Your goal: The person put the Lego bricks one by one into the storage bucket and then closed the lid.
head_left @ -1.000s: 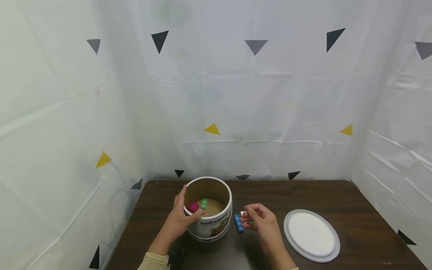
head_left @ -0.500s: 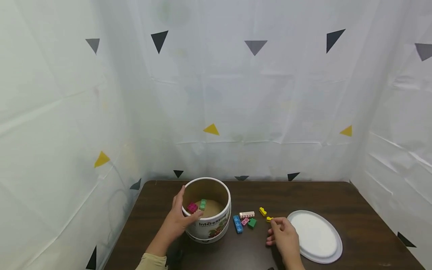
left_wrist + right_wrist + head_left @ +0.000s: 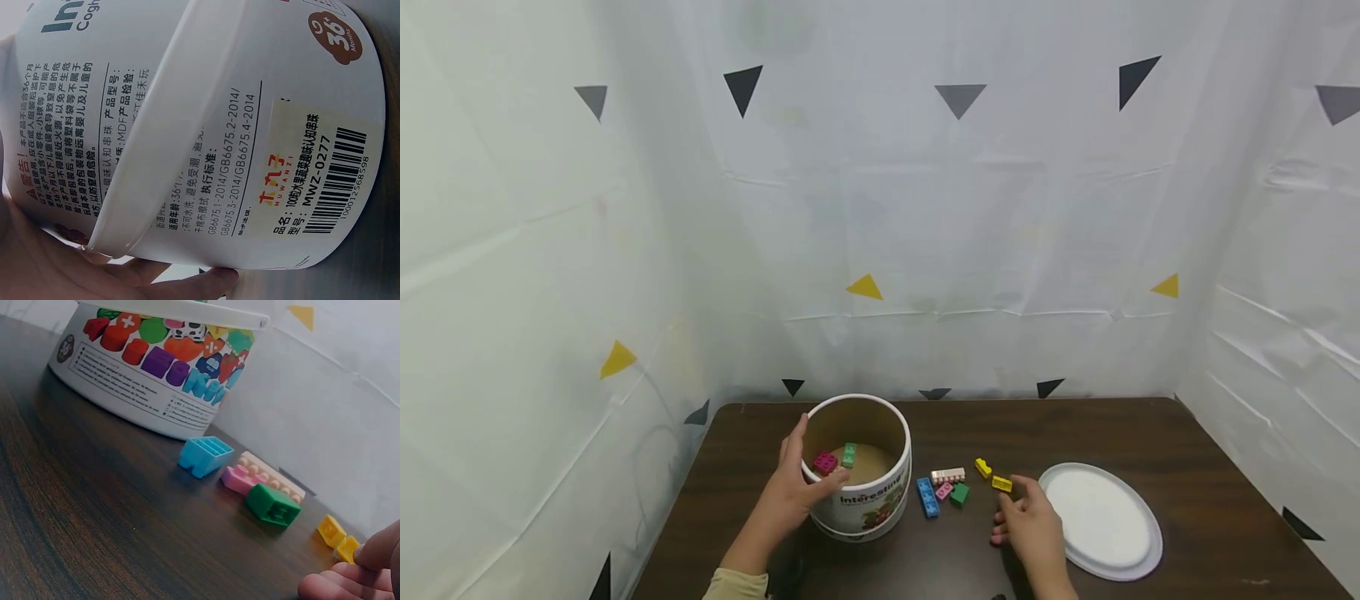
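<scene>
My left hand (image 3: 788, 494) grips a white bucket (image 3: 876, 508) at its left side, thumb over the front rim. In the left wrist view its fingers (image 3: 181, 284) lie against the bucket's printed wall (image 3: 250, 156). Inside the bucket are a magenta brick (image 3: 825, 462) and a light green brick (image 3: 849, 454). My right hand (image 3: 1032, 523) is at a yellow brick (image 3: 1002, 483), index fingertip at its right end and thumb just in front, with a gap between them. In the right wrist view, a fingertip meets that yellow brick (image 3: 347, 550).
Another yellow brick (image 3: 982, 468) lies just behind. Between it and the bucket are a blue brick (image 3: 928, 497), a pale brick (image 3: 948, 476), a pink brick (image 3: 944, 491) and a green brick (image 3: 959, 494). A white lid (image 3: 1102, 522) lies right of my right hand.
My right hand has moved right, from over the blue brick to the yellow bricks. The nearer yellow brick has shifted slightly and shows more fully. My left hand stays on the bucket.
</scene>
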Motion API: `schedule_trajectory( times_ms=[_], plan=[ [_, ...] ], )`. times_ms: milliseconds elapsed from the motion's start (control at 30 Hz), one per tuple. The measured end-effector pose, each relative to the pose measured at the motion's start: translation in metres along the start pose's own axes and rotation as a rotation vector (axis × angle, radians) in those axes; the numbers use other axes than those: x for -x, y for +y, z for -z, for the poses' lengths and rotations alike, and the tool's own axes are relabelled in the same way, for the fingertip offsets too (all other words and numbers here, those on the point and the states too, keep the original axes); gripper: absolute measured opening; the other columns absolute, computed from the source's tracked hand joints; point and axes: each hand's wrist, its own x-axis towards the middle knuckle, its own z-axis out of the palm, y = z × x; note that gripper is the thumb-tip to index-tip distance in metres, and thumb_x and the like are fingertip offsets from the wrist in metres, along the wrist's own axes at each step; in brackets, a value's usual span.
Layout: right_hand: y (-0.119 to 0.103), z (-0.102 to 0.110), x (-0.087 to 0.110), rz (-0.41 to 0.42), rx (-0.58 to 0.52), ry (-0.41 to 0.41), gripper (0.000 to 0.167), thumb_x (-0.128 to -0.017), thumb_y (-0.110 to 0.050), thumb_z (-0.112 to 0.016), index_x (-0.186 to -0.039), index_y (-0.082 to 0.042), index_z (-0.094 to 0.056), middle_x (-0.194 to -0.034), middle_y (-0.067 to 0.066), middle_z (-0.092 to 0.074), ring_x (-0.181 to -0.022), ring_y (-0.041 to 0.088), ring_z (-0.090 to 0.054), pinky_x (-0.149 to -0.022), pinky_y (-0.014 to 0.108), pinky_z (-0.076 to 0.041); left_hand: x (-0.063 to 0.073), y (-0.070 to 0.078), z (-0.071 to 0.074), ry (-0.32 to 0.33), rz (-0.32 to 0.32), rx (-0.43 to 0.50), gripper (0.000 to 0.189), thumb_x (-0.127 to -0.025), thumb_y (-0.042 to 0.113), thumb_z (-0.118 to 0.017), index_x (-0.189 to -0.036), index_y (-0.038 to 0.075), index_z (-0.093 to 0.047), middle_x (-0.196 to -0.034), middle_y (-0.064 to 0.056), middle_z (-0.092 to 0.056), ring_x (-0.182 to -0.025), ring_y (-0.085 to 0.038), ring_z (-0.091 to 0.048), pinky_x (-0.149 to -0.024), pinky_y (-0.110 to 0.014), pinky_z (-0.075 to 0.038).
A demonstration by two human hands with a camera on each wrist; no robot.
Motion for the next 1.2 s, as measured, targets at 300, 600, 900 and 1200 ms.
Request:
schedule_trajectory(
  times_ms=[300,600,900,1200],
  plan=[
    [-0.005,0.003,-0.002,-0.013,0.023,0.003,0.047,-0.106,-0.009,-0.061,-0.152,0.001,-0.053,-0.076,0.009,-0.07,-0.057,0.018,-0.073,-0.055,0.035,-0.063,-0.003,0.003,-0.001,0.001,-0.023,-0.001,0.12,-0.089,0.052,-0.088,-0.177,0.028,-0.01,-0.177,-0.014,-0.023,-0.152,-0.045,-0.042,-0.123,-0.07,-0.035],
    [-0.003,-0.002,-0.007,-0.019,0.079,0.031,0.039,-0.105,-0.014,-0.067,-0.14,0.002,-0.065,-0.074,0.007,-0.072,-0.055,0.018,-0.072,-0.053,0.035,-0.062,-0.003,0.003,-0.001,0.008,-0.028,0.008,0.118,-0.09,0.046,-0.089,-0.177,0.028,-0.01,-0.177,-0.015,-0.023,-0.153,-0.045,-0.041,-0.123,-0.071,-0.035],
    [-0.001,-0.005,-0.007,-0.03,0.077,0.035,0.034,-0.105,-0.016,-0.064,-0.132,0.004,-0.067,-0.076,0.008,-0.073,-0.056,0.018,-0.072,-0.053,0.036,-0.062,-0.004,0.0,0.001,0.012,-0.033,0.001,0.118,-0.09,0.045,-0.089,-0.177,0.029,-0.01,-0.177,-0.015,-0.023,-0.153,-0.046,-0.041,-0.123,-0.07,-0.035],
    [-0.008,-0.004,0.002,-0.067,-0.021,0.012,0.027,-0.109,-0.019,-0.058,-0.126,0.002,-0.058,-0.099,0.015,-0.081,-0.06,0.022,-0.073,-0.057,0.037,-0.063,-0.002,0.0,0.0,0.014,-0.017,-0.006,0.119,-0.089,0.048,-0.089,-0.177,0.027,-0.011,-0.176,-0.016,-0.025,-0.152,-0.047,-0.042,-0.122,-0.072,-0.035]
  ],
)
